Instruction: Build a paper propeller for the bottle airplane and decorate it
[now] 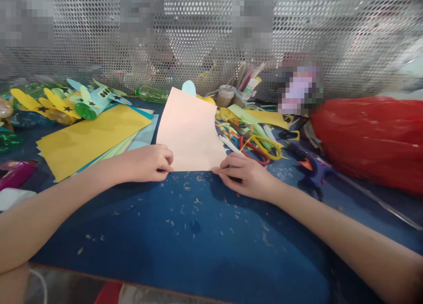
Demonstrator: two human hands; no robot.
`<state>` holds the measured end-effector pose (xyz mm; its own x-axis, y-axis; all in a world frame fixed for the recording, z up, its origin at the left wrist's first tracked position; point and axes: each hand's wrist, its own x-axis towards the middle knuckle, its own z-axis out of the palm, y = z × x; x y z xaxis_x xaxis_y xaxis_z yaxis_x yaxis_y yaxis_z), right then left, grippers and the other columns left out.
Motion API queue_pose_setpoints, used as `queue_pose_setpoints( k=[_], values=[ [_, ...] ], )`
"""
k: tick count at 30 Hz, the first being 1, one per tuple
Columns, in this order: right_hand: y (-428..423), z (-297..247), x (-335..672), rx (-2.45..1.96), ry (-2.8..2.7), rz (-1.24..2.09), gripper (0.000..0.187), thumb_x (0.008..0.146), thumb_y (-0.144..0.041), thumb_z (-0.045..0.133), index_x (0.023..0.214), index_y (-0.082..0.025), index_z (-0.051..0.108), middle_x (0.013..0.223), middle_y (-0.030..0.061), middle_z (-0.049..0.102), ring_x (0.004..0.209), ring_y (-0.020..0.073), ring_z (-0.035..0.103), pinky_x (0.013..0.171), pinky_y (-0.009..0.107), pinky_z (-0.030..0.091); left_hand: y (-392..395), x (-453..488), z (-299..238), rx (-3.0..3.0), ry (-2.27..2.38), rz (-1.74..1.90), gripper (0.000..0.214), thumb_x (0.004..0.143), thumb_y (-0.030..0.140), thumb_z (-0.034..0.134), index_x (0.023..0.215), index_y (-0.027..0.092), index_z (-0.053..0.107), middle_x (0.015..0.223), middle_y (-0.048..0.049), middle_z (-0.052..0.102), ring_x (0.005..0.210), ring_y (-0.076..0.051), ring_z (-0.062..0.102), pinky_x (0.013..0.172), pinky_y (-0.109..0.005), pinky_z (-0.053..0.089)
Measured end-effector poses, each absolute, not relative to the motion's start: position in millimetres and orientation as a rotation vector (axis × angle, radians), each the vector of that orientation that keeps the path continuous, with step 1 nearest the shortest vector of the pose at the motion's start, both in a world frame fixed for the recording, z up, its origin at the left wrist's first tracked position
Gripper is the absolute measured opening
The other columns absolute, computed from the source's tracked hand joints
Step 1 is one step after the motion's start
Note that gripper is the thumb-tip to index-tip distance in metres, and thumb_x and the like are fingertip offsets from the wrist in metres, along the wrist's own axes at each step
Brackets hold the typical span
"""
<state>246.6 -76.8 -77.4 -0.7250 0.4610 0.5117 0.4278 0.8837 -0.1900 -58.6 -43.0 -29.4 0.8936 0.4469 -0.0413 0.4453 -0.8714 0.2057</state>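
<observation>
A pale pink sheet of paper lies on the blue table, its far end curling upward. My left hand pinches the sheet's near left corner with curled fingers. My right hand pinches the near right corner, fingers closed on the edge. Both forearms reach in from the bottom corners.
A stack of yellow and blue paper sheets lies left. Paper craft planes sit behind it. Scissors and paper scraps lie right of the sheet, then a blue glue gun and a red plastic bag. A perforated metal screen backs the table.
</observation>
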Motion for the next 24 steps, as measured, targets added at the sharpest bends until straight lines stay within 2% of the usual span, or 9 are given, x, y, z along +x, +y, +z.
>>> queue_pose_setpoints(
  k=[2,8,18,24],
  values=[
    [-77,-78,247,-0.636,-2.485,0.085,0.019,0.09,-0.012,0.055,0.09,-0.013,0.074,0.077,0.0089,0.067,0.073,0.0181,0.061,0.068,0.034,0.054,-42,-69,-30,2.844,0.698,-0.005,0.026,0.086,0.019,0.052,0.079,0.021,0.077,0.092,-0.0048,0.07,0.087,-0.017,0.063,0.079,-0.027,0.047],
    [-77,-79,247,-0.634,-2.49,0.061,0.019,0.091,-0.014,0.054,0.093,-0.014,0.074,0.078,0.0087,0.067,0.073,0.0181,0.061,0.067,0.034,0.054,-54,-92,-34,2.946,0.726,0.09,0.027,0.086,0.017,0.05,0.084,0.021,0.077,0.109,-0.0069,0.072,0.099,-0.021,0.065,0.085,-0.032,0.05],
    [-77,-79,246,-0.68,-2.489,0.099,0.022,0.092,-0.017,0.053,0.09,-0.018,0.074,0.079,0.0068,0.067,0.073,0.0174,0.062,0.069,0.033,0.054,-69,-106,-38,2.814,0.919,0.191,0.03,0.083,0.024,0.05,0.094,0.021,0.078,0.116,-0.0052,0.073,0.1,-0.021,0.071,0.09,-0.033,0.055],
    [-77,-78,246,-0.682,-2.479,0.105,0.023,0.092,-0.017,0.052,0.089,-0.019,0.074,0.078,0.0063,0.068,0.073,0.0172,0.062,0.069,0.033,0.055,-66,-108,-36,2.661,1.035,0.169,0.027,0.08,0.03,0.053,0.087,0.026,0.079,0.116,-0.0006,0.072,0.097,-0.02,0.072,0.09,-0.032,0.056]
  ],
)
